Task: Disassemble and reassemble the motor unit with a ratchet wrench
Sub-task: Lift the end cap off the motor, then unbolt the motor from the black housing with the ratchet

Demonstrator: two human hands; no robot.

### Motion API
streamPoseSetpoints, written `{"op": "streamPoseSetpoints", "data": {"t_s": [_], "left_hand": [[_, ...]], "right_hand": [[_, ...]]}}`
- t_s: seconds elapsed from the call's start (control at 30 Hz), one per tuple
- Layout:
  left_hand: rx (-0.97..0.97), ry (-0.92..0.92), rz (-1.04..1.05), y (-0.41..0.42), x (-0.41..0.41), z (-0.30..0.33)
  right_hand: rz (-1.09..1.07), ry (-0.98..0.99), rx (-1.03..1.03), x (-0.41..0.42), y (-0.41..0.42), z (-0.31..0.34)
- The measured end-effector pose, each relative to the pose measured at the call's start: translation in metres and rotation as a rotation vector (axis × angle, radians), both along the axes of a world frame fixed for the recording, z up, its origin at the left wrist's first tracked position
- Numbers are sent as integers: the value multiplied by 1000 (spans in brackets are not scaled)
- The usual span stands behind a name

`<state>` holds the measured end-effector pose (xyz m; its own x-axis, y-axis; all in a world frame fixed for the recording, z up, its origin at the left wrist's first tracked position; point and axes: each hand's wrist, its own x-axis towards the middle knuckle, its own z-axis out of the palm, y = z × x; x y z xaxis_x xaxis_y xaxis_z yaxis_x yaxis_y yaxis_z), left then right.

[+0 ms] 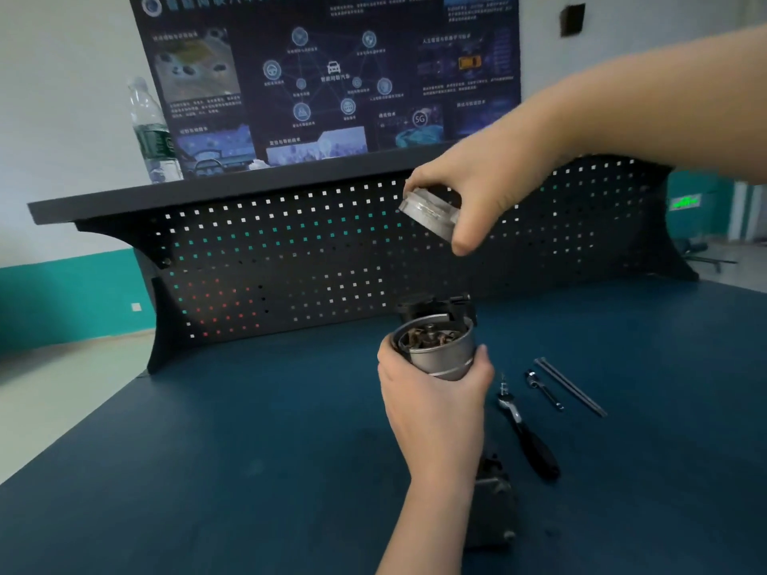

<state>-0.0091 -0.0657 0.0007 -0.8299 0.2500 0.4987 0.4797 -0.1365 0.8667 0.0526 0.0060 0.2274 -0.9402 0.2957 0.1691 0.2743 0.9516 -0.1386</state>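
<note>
While the left hand [431,404] grips the open motor housing [438,350] above the table [249,450], the right hand [477,188] pinches its round metal end cap [429,213] higher up.

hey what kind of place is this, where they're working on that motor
Probably a training workshop or automotive teaching lab. There is a blue workbench with a black pegboard back, a ratchet wrench lying on it, and a connected-car technology poster on the wall.

Left hand [431,392] low, fingers curled, gripping; right hand [477,193] raised, fingers pinching.
</note>
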Motion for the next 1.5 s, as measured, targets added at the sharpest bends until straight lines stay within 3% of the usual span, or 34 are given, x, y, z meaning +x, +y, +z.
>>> {"op": "streamPoseSetpoints", "data": {"t_s": [0.1, 0.2, 0.27, 0.33, 0.47, 0.63, 0.77, 1.03, 1.13, 1.2, 1.27, 1.33, 1.4, 1.5], "left_hand": [[-3, 5, 62, 3, 4, 0], [6, 12, 120, 5, 9, 1], [5, 17, 136, 5, 11, 0], [6, 25, 154, 6, 12, 1], [15, 23, 192, 10, 14, -2], [42, 39, 228, 13, 14, -5], [59, 40, 251, 16, 14, -7], [41, 74, 282, 20, 12, -5], [20, 70, 296, 21, 10, -7], [14, 68, 307, 20, 11, -7], [17, 75, 317, 20, 13, -6], [16, 83, 323, 19, 14, -5], [0, 93, 314, 18, 16, -4], [-11, 138, 201, 11, 15, -4]], "right_hand": [[65, 104, -343, 20, 28, -29], [28, 481, -885, 44, 75, -95], [-90, 631, -1046, 53, 105, -149], [-255, 645, -980, 57, 132, -197], [-445, 459, -636, 59, 181, -254], [-481, 119, -593, 46, 222, -265], [-580, -66, -362, 26, 246, -279], [-672, -104, -298, 15, 253, -298], [-695, 23, -229, 12, 229, -287], [-606, 308, -270, 7, 193, -276], [-370, 677, -506, 3, 144, -266], [-132, 905, -792, 4, 84, -260], [5, 983, -942, 8, 32, -259], [101, 965, -979, 13, -11, -266]]}}
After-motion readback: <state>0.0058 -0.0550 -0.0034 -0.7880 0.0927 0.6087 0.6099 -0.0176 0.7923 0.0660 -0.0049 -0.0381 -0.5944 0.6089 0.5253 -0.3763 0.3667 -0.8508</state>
